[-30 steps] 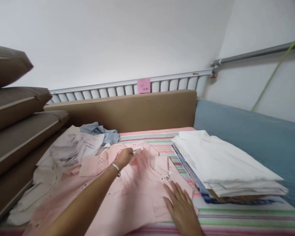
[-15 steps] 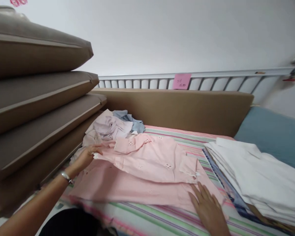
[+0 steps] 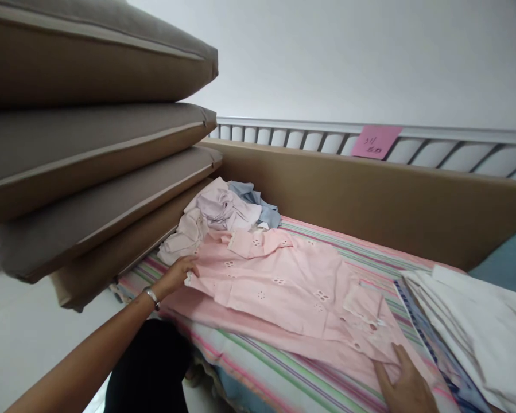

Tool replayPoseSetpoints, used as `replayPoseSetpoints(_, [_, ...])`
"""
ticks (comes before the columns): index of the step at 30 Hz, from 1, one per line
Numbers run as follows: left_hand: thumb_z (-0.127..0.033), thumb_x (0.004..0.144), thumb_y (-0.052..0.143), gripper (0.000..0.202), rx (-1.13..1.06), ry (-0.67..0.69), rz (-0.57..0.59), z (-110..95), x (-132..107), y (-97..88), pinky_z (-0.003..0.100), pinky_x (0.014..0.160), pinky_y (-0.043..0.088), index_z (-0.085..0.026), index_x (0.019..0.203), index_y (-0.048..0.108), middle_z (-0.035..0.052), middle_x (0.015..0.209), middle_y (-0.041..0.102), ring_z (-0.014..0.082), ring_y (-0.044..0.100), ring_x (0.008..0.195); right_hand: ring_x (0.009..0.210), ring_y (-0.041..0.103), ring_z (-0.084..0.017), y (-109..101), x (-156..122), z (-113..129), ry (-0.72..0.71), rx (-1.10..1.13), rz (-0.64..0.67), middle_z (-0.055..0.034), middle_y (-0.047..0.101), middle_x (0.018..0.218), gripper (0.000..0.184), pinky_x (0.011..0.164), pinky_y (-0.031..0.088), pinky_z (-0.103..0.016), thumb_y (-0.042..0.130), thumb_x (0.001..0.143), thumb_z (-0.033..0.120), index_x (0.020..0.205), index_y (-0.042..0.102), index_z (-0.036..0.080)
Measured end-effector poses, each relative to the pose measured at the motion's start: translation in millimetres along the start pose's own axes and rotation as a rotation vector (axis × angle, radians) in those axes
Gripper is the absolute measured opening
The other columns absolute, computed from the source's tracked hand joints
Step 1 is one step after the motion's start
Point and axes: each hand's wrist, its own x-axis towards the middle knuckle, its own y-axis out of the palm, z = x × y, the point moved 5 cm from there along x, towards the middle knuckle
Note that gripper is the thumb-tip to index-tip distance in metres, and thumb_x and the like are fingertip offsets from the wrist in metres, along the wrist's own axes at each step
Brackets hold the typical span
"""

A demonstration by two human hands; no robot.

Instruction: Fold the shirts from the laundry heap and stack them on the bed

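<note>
A pink short-sleeved blouse (image 3: 292,287) with cut-out eyelet flowers lies spread on more pink cloth, the lower layer showing along its near side. My left hand (image 3: 178,279), wearing a silver bracelet, is closed on the blouse's left edge, where a pale scalloped trim shows. At the right end, my right hand (image 3: 406,387) has its thumb and forefinger on either side of the blouse's edge, with fabric between them; its other fingers are mostly hidden. Both pink layers rest on a striped bed sheet (image 3: 279,367).
Thick brown cushions (image 3: 103,155) stand stacked at the left. Crumpled pale clothes (image 3: 225,209) and a blue-grey cloth (image 3: 258,203) lie behind the blouse. Folded white clothes (image 3: 477,327) are piled at the right. A brown padded panel (image 3: 348,198) and a rail line the wall.
The view has swung left. My right hand has gone from lying flat with spread fingers to gripping the blouse's right edge. My left hand still holds the left edge, now lower.
</note>
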Motion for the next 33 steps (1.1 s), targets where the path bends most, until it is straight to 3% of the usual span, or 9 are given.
replayPoseSetpoints(4, [-0.001,0.051,0.037,0.042,-0.003,-0.049,0.019,18.7,-11.1,4.2,0.039,0.105,0.031,-0.018,0.072,0.07,0.0071,0.13,0.053,0.0223,0.045,0.122,0.118,0.048,-0.035,-1.0,-3.8,7.5,-0.17,-0.066,-0.004,-0.0204,0.046,0.132,0.057,0.09,0.045,-0.048,0.024,0.086,0.04,0.127,0.048,0.008])
replayPoseSetpoints(8, [-0.002,0.05,0.037,0.045,-0.017,-0.083,-0.004,26.1,-9.9,3.8,0.039,0.108,0.027,-0.017,0.076,0.07,0.0076,0.134,0.05,0.0223,0.04,0.126,0.111,0.053,-0.034,1.8,-6.1,3.6,-0.221,-0.096,0.0,-0.0196,0.046,0.132,0.051,0.086,0.047,-0.047,0.023,0.087,0.033,0.113,0.061,0.011])
replayPoseSetpoints(14, [-0.003,0.048,0.036,0.044,-0.035,-0.14,-0.02,35.7,-8.2,8.2,0.036,0.109,0.026,-0.017,0.073,0.07,0.0072,0.133,0.051,0.0208,0.043,0.125,0.108,0.056,-0.031,8.3,-4.0,-11.0,-0.206,-0.039,-0.008,-0.0184,0.054,0.124,0.048,0.091,0.046,-0.046,0.027,0.084,0.031,0.101,0.067,0.012])
replayPoseSetpoints(23, [-0.006,0.053,0.04,0.038,-0.062,-0.216,-0.048,41.7,-14.9,14.5,0.039,0.106,0.033,-0.017,0.073,0.07,0.008,0.133,0.053,0.0222,0.049,0.123,0.108,0.056,-0.031,14.6,-3.2,-19.9,-0.157,0.063,-0.015,-0.0167,0.057,0.121,0.046,0.095,0.044,-0.046,0.032,0.078,0.029,0.102,0.067,0.012])
replayPoseSetpoints(27, [-0.005,0.058,0.041,0.032,0.009,-0.217,-0.122,38.0,-11.3,6.6,0.041,0.102,0.039,-0.016,0.068,0.07,0.0119,0.127,0.058,0.0239,0.055,0.115,0.106,0.057,-0.031,13.5,-1.9,-22.3,-0.138,0.068,0.013,-0.0168,0.057,0.121,0.046,0.095,0.044,-0.046,0.033,0.076,0.029,0.099,0.068,0.012])
replayPoseSetpoints(31, [-0.006,0.069,0.043,0.037,0.108,-0.173,-0.271,14.8,-15.5,-6.2,0.048,0.108,0.03,-0.016,0.094,0.069,0.0114,0.129,0.055,0.025,0.046,0.124,0.11,0.055,-0.031,-4.8,-3.7,-22.3,-0.037,0.099,-0.044,-0.0143,0.053,0.128,0.045,0.092,0.045,-0.046,0.032,0.079,0.031,0.106,0.064,0.015])
replayPoseSetpoints(33, [-0.009,0.077,0.041,0.039,0.139,-0.085,-0.272,-11.9,-23.6,6.6,0.044,0.111,0.026,-0.02,0.107,0.064,0.0067,0.13,0.055,0.0205,0.042,0.127,0.115,0.051,-0.031,-15.3,-6.6,-4.8,-0.075,0.127,-0.085,-0.0146,0.05,0.131,0.045,0.094,0.043,-0.045,0.032,0.081,0.033,0.11,0.061,0.015])
